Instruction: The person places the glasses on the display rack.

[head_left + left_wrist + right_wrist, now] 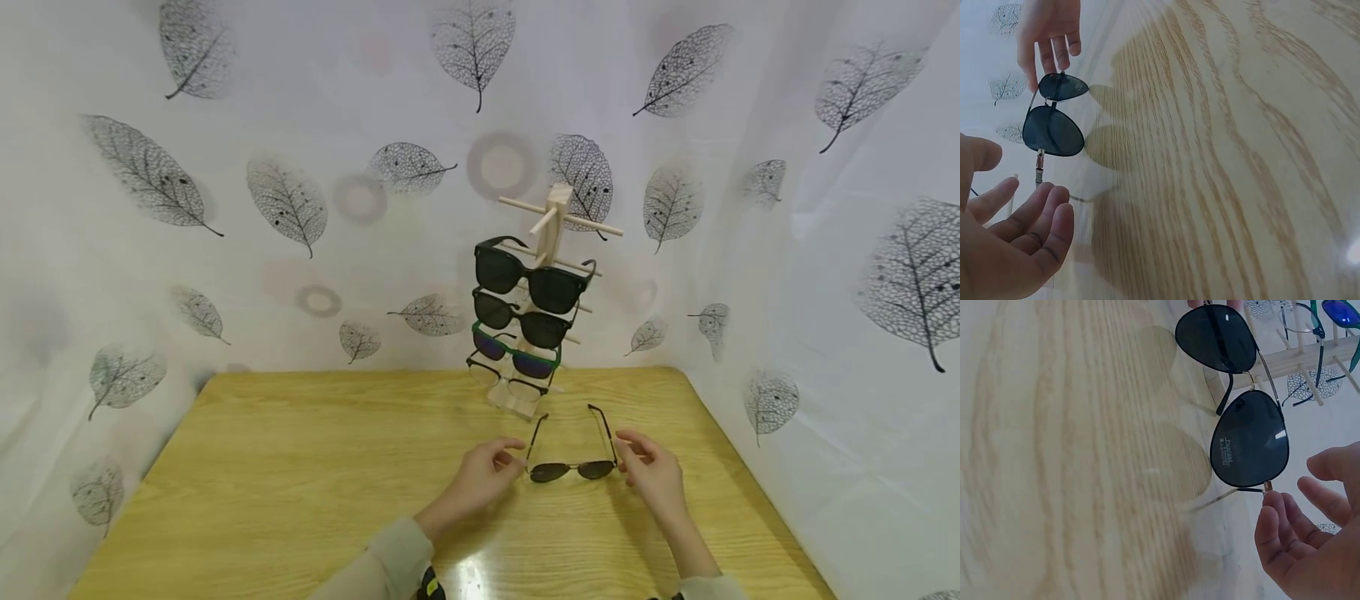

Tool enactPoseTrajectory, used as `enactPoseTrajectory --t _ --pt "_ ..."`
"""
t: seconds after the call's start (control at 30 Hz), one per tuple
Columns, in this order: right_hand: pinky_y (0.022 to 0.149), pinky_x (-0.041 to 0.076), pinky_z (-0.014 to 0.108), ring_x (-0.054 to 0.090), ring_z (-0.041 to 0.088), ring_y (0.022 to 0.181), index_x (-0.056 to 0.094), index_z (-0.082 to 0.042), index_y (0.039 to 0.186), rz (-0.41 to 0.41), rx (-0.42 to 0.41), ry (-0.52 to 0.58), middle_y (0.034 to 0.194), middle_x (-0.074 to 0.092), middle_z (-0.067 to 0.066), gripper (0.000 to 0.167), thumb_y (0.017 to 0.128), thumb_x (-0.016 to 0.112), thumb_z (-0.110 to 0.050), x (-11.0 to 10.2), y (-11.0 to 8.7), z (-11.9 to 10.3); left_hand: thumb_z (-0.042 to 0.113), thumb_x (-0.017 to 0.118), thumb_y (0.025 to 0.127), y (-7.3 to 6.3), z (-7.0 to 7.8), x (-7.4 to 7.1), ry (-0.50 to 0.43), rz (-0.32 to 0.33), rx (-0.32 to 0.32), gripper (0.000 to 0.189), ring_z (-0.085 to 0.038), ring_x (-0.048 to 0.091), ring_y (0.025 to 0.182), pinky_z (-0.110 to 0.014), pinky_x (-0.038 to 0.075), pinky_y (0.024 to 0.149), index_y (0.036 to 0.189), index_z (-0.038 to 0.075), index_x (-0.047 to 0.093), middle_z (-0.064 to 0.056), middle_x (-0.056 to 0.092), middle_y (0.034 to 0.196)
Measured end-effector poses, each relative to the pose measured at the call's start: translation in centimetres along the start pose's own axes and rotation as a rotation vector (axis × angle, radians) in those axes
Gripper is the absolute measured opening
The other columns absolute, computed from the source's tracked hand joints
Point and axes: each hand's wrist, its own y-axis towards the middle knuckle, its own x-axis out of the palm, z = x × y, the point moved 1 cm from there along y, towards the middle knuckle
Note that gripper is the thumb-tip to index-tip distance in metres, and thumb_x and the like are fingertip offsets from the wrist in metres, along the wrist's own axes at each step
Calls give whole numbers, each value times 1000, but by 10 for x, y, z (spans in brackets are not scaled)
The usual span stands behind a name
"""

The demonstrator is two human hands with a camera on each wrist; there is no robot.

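Observation:
A pair of dark aviator sunglasses stands on the wooden table with its temples spread open, pointing away from me. At its left hinge is my left hand, fingers loosely bent and thumb apart from them. On the other side my right hand has its fingertips right at the right hinge, the thumb likewise held away. Small print shows on one dark lens in the right wrist view. Neither hand closes round the frame.
Behind the sunglasses rises a wooden eyewear rack with pegs. It holds black sunglasses, a second dark pair, a green-framed pair and clear glasses. A leaf-patterned curtain surrounds the table.

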Motion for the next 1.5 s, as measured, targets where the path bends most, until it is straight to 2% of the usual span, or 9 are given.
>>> enactPoseTrajectory --t 0.17,0.43,0.57,0.73,0.97,1.13,1.5 --pt "62 58 27 70 15 79 69 -6 137 -34 40 -17 109 74 16 41 106 65 -33 2 -1 4 19 69 101 4 -1 6 6 -15 5 33 -19 71 92 -29 57 74 131 4 71 -10 77 106" --pt "61 58 26 68 13 77 71 -1 132 -43 48 4 105 74 15 35 105 66 -22 5 -2 8 24 67 104 7 -1 10 -17 -66 -22 34 -12 69 91 -26 56 72 131 4 71 -9 76 110" --pt "61 58 26 68 12 74 71 0 132 -45 49 13 102 74 14 35 105 66 -21 6 -2 11 27 67 104 8 -1 12 -3 -76 -23 33 -14 69 94 -27 56 75 128 4 73 -9 76 114" --pt "61 58 27 67 13 73 71 1 133 -56 46 12 97 73 14 36 105 66 -22 7 0 13 27 69 103 10 1 15 16 -74 -30 32 -16 69 95 -29 55 78 123 3 75 -11 76 118" --pt "61 58 27 66 14 71 70 0 133 -63 52 1 90 73 13 36 106 65 -22 7 1 14 25 70 101 12 1 18 37 -65 -42 29 -14 67 94 -29 55 81 119 3 77 -10 76 118" --pt "61 59 28 67 14 71 71 0 133 -70 48 -1 90 74 13 35 106 64 -21 7 1 17 24 71 100 13 1 20 17 -68 -55 28 -12 66 92 -29 55 80 119 3 76 -7 76 113" --pt "63 60 29 70 14 75 69 0 136 -97 58 30 96 77 13 37 107 64 -21 5 2 21 24 70 102 13 2 23 -16 -40 -87 28 -10 64 91 -28 54 77 121 5 76 -2 76 110"
